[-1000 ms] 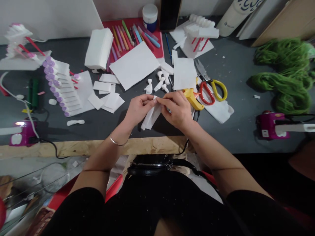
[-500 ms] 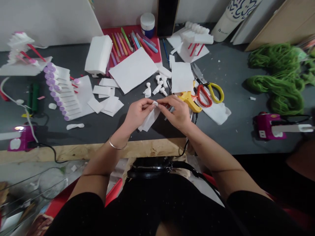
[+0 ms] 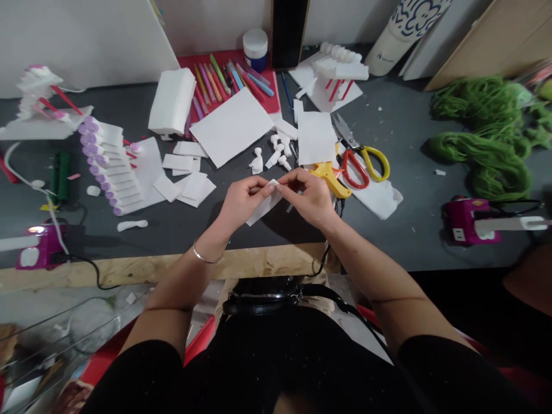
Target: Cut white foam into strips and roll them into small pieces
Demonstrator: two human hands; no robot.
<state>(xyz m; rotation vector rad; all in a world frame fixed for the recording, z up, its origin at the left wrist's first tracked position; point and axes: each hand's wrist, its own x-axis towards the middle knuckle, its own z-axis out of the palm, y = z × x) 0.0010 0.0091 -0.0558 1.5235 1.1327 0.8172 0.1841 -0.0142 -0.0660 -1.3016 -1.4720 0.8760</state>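
Note:
Between my two hands is a small white sheet [image 3: 264,208], pinched at its upper end and slanting down to the left. My left hand [image 3: 244,200] is closed on it with thumb and fingertips. From the other side my right hand [image 3: 311,198] pinches the same end, its thumb meeting the left one. Just beyond the fingertips lie several small twisted white pieces [image 3: 281,148], and one more white twisted piece [image 3: 257,161] stands beside them. A yellow glue gun [image 3: 330,177] rests right by my right hand.
Scissors [image 3: 360,158] with red and yellow handles lie to the right. White rectangles [image 3: 196,188], a large white sheet [image 3: 233,126] and a white stack [image 3: 172,102] are at left. Coloured pens [image 3: 215,80] and a jar [image 3: 255,50] stand behind. Green yarn [image 3: 483,155] lies far right.
The pinched end of the white sheet was a rounded, bunched bit and now looks flatter and pointed. Less of the sheet hangs below my hands. The view has shifted slightly.

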